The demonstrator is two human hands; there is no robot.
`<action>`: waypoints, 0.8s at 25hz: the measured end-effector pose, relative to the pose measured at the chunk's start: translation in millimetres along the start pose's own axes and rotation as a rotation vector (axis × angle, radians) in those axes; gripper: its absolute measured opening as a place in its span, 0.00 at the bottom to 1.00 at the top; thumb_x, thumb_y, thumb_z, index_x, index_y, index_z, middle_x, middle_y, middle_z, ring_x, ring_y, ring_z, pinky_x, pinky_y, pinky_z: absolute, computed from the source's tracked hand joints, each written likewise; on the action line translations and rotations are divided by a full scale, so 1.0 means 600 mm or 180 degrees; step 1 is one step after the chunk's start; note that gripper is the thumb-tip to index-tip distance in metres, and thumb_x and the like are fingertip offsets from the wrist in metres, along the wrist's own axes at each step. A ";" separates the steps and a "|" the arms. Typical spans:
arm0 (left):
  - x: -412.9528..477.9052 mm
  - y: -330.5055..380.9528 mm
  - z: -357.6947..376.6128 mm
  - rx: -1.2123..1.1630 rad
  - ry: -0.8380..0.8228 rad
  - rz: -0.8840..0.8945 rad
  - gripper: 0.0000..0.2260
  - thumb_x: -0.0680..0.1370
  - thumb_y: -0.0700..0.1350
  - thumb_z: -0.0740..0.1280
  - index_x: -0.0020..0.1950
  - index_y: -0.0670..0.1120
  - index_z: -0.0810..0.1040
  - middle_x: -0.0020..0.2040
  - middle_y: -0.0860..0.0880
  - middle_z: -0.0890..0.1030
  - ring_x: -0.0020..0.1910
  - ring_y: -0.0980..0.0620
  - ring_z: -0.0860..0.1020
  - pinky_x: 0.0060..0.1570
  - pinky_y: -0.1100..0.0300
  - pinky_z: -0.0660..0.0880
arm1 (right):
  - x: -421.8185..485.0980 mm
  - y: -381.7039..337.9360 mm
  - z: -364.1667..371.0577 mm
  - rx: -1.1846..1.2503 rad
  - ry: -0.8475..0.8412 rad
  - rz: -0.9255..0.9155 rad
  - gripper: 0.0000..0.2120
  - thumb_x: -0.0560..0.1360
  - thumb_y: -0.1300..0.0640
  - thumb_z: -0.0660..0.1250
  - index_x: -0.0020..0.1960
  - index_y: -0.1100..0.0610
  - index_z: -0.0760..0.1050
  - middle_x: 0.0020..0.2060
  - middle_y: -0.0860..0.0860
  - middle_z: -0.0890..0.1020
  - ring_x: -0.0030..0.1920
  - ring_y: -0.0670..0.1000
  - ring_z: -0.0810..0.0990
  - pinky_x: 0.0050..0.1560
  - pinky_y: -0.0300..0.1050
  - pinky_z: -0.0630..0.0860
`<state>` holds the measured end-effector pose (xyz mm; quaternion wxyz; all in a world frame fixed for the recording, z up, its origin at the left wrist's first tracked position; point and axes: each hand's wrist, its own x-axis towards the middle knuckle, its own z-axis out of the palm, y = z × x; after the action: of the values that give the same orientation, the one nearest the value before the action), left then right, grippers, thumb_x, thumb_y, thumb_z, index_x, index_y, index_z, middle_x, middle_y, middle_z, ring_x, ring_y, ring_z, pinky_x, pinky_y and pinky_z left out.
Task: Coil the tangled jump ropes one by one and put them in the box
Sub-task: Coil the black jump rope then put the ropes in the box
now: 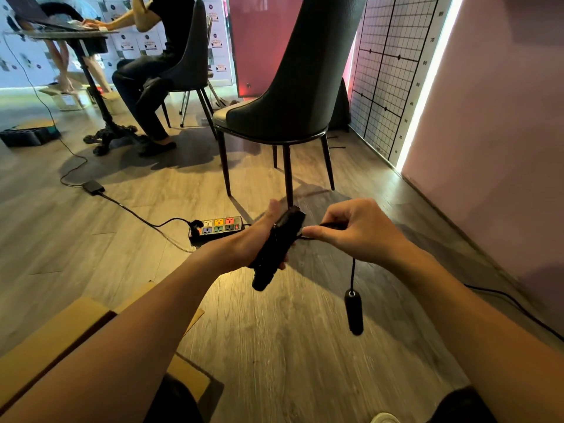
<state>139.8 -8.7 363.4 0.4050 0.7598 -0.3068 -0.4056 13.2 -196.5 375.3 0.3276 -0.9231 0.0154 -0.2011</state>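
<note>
1. I have the left hand [253, 239] wrapped round a black jump rope bundle [276, 248]: fingers curl under its middle and the thumb sticks up past the top. It looks like a handle with rope wound on it, but motion blur means I can't tell for sure.
2. The bundle is tilted, with its upper end pointing away toward the chair and its lower end toward me. It is in the air above the floor.
3. The right hand [357, 230] is curled, fingertips pinching the black cord [353, 270] right against the upper part of the bundle. The two hands almost touch there.
4. The cord drops straight down from under the right hand. The second handle [354, 311] hangs upright on its end, clear of the floor and touching nothing.
5. The cardboard box [61, 331] sits on the floor at the near left, under my left forearm, with its flaps out. I can't see inside it.
6. A power strip [218, 228] with coloured sockets lies on the wood floor [305, 346] just behind the left hand. Its black cable runs left toward a black adapter [93, 187].
7. A dark chair [283, 102] stands on the floor beyond the hands, back tall, legs thin.
8. At the far left a person [152, 71] sits at a small table [61, 33] with a laptop [39, 13] on it.
9. A grid panel [387, 71] leans along the right edge of the floor, against the wall.
</note>
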 end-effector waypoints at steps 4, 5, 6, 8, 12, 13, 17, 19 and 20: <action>-0.017 0.033 0.021 0.0075 -0.0874 -0.0088 0.50 0.72 0.75 0.39 0.53 0.33 0.80 0.42 0.39 0.81 0.42 0.42 0.82 0.53 0.49 0.79 | 0.000 0.007 -0.009 0.0095 0.0597 0.0086 0.21 0.64 0.38 0.78 0.32 0.54 0.77 0.25 0.48 0.77 0.26 0.44 0.73 0.28 0.36 0.70; -0.020 0.042 0.028 0.0074 -0.1022 -0.0060 0.50 0.72 0.75 0.38 0.50 0.33 0.80 0.38 0.40 0.80 0.37 0.44 0.81 0.49 0.50 0.80 | 0.000 0.010 -0.011 0.0145 0.0640 0.0118 0.22 0.63 0.37 0.78 0.32 0.55 0.77 0.25 0.48 0.77 0.26 0.44 0.73 0.28 0.36 0.70; -0.023 0.049 0.033 -0.0026 -0.1098 -0.0005 0.50 0.73 0.74 0.37 0.48 0.33 0.80 0.36 0.41 0.79 0.34 0.45 0.80 0.44 0.52 0.80 | 0.000 0.013 -0.010 0.0212 0.0648 0.0186 0.23 0.63 0.37 0.77 0.32 0.56 0.76 0.25 0.47 0.77 0.26 0.44 0.73 0.29 0.36 0.71; -0.030 0.059 0.035 -0.0451 -0.1072 0.0199 0.48 0.72 0.75 0.36 0.44 0.36 0.78 0.33 0.42 0.77 0.30 0.47 0.77 0.38 0.56 0.78 | 0.001 0.017 -0.009 0.0286 0.0631 0.0401 0.27 0.64 0.35 0.75 0.32 0.60 0.75 0.24 0.46 0.75 0.26 0.42 0.70 0.28 0.35 0.68; -0.035 0.056 0.022 -0.1318 -0.0712 0.0644 0.46 0.72 0.74 0.34 0.41 0.38 0.76 0.30 0.44 0.74 0.27 0.49 0.73 0.40 0.53 0.72 | 0.004 0.020 0.012 0.0334 0.0034 0.0797 0.33 0.69 0.27 0.63 0.30 0.58 0.71 0.24 0.49 0.70 0.27 0.52 0.72 0.35 0.47 0.74; -0.037 0.054 0.021 -0.1482 -0.0579 0.0678 0.46 0.72 0.74 0.34 0.40 0.39 0.76 0.29 0.45 0.74 0.27 0.49 0.72 0.40 0.52 0.71 | 0.005 0.020 0.019 0.0383 -0.0260 0.0890 0.35 0.69 0.25 0.59 0.31 0.59 0.72 0.26 0.50 0.73 0.31 0.55 0.75 0.39 0.49 0.75; -0.036 0.055 0.021 -0.1870 0.0020 0.0606 0.44 0.75 0.74 0.37 0.38 0.39 0.77 0.30 0.44 0.72 0.27 0.48 0.71 0.38 0.54 0.72 | 0.006 0.013 0.039 0.0679 -0.1080 0.1185 0.37 0.72 0.26 0.50 0.45 0.55 0.84 0.50 0.50 0.85 0.55 0.47 0.81 0.59 0.47 0.71; -0.033 0.057 0.021 -0.2552 0.0302 0.0715 0.40 0.78 0.72 0.41 0.42 0.40 0.76 0.31 0.45 0.72 0.28 0.49 0.71 0.34 0.57 0.74 | 0.006 0.012 0.045 0.0837 -0.1495 0.1258 0.29 0.78 0.32 0.52 0.51 0.53 0.81 0.50 0.49 0.86 0.54 0.46 0.82 0.60 0.47 0.72; -0.030 0.057 0.019 -0.3082 0.0384 0.0856 0.37 0.79 0.70 0.43 0.45 0.40 0.76 0.32 0.46 0.73 0.29 0.50 0.71 0.35 0.58 0.74 | 0.003 0.013 0.050 0.0785 -0.1761 0.1255 0.22 0.80 0.35 0.53 0.52 0.50 0.77 0.49 0.49 0.86 0.53 0.47 0.83 0.61 0.48 0.73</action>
<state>116.7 -15.0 395.7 0.7766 0.4607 -0.1548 -0.4010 27.2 -185.0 349.9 0.4607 -0.8754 0.0795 0.1230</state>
